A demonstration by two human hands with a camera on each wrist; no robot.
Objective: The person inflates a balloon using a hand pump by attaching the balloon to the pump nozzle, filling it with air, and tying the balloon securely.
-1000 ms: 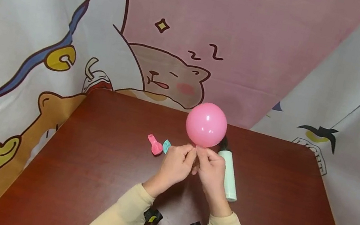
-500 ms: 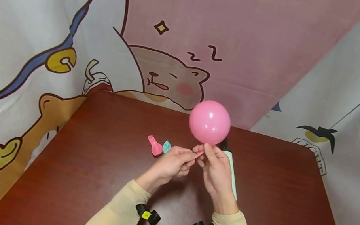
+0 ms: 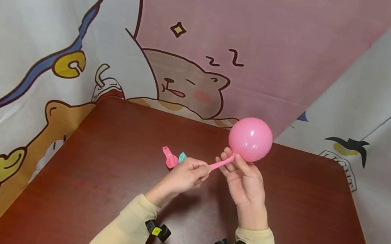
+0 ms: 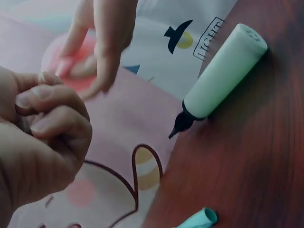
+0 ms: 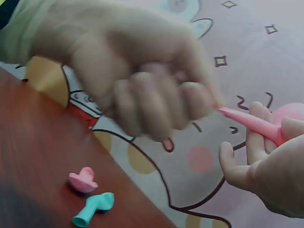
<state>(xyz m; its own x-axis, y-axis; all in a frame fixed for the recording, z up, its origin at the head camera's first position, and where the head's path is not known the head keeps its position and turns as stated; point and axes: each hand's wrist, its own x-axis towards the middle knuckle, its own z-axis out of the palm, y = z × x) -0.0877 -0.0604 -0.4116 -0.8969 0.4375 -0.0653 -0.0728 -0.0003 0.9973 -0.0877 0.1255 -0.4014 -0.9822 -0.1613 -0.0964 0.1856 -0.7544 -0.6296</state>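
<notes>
The balloon (image 3: 250,138) is round and blown up, at 12 o'clock from the right hand (image 3: 245,183) and 2 o'clock from the left hand (image 3: 188,175), off the table (image 3: 109,211). Its neck (image 3: 222,162) runs thin and straight between the hands. The left hand's fingers are curled tight, holding the tail end of the neck; the right hand pinches the neck's base, thumb in front, its other fingers spread more loosely.

The right wrist view shows this pinch from the side: the neck slopes toward 4 o'clock, from the blurred left fist to the right thumb. In the left wrist view the left fingers' curl is plain, but their hold on the neck is hard to make out.

Only the left wrist view shows the pump (image 4: 225,73), lying on the table, its pale green body clear and its black nozzle (image 4: 182,123) pointing to 7 o'clock.

In the head view a limp pink balloon (image 3: 170,159) lies at 10 o'clock from the left hand, and the teal balloon (image 3: 182,157) at 11, partly covered by that hand. The right wrist view shows the teal one whole, its mouth toward 7 o'clock, just beside the pink one.
</notes>
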